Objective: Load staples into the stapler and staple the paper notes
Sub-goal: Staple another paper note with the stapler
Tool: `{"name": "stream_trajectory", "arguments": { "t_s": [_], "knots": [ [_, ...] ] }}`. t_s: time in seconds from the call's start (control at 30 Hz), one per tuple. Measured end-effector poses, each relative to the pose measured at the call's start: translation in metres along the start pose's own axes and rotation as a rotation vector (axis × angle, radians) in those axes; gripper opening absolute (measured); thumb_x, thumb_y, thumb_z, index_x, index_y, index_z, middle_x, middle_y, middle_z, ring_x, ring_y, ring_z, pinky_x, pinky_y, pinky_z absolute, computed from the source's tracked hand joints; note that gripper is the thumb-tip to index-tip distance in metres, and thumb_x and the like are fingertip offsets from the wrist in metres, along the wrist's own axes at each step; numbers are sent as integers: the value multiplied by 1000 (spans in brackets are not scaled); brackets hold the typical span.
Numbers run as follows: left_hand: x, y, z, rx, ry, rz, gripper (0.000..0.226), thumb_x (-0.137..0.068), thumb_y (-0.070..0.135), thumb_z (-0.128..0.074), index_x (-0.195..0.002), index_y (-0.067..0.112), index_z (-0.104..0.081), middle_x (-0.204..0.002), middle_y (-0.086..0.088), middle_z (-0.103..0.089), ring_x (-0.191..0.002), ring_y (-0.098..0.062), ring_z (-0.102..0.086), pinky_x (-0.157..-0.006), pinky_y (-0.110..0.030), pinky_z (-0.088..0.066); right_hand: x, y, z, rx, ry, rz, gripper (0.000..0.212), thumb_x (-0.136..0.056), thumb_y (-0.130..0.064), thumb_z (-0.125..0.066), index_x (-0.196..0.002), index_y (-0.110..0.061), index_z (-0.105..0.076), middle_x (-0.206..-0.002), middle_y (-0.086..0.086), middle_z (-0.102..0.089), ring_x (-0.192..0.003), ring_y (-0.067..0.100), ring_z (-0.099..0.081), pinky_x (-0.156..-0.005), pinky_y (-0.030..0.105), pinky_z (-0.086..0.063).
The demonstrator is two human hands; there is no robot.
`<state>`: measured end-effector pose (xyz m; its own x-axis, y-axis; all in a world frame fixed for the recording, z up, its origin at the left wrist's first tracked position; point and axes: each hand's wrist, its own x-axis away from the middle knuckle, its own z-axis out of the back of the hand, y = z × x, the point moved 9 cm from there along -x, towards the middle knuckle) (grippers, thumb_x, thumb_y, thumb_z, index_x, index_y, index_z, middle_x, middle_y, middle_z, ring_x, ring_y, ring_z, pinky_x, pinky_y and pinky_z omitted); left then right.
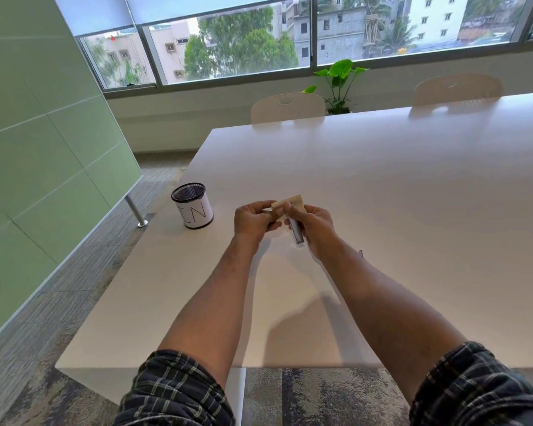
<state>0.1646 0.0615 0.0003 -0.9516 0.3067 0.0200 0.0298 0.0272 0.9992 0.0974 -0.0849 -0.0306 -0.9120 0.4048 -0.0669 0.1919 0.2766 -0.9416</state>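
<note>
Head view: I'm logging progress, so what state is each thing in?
Left hand: closed on small tan box.
Right hand: grips strip of staples, touches box.
Mesh cup: upright on table, contents unseen.
Chairs: pushed in.

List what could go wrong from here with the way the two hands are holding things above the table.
1. The right hand pinches a slim metallic piece, probably a staple strip or the stapler's magazine, while also touching the small tan box; the piece could slip and fall.
2. Both items are held in the air over the table, so anything dropped may scatter.
3. The left hand grips only the box's end, so it could twist.
</note>
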Motion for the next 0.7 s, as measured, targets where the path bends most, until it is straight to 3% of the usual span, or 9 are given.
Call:
{"name": "stream_trajectory", "arguments": {
  "t_s": [0.23,0.43,0.7],
  "knots": [
    [-3,3,2,-29,-4,-4,30,-81,2,-84,-110,5,-76,-85,-9,-75,-69,-18,-72,-65,-25,-62,1,-1,4,11,53,-20,46,-72,-45,-92,-89,-5,-79,-77,10,-72,-73,22,-66,-73,35,-52],
    [-3,0,-3,-42,-3,1,29,-79,8,-87,-107,8,-78,-77,-6,-75,-58,-13,-69,-68,-28,-64,4,-1,3,27,40,-15,36,-77,-42,-90,-86,-9,-81,-78,9,-71,-74,20,-65,-72,33,-51],
    [-2,1,-6,-9,3,-11,27,-79,8,-86,-105,8,-78,-81,-5,-76,-67,-16,-73,-67,-26,-63,5,0,2,14,74,-8,38,-83,-44,-86,-90,-7,-82,-81,9,-72,-76,18,-66,-73,32,-53]
  ]
}}
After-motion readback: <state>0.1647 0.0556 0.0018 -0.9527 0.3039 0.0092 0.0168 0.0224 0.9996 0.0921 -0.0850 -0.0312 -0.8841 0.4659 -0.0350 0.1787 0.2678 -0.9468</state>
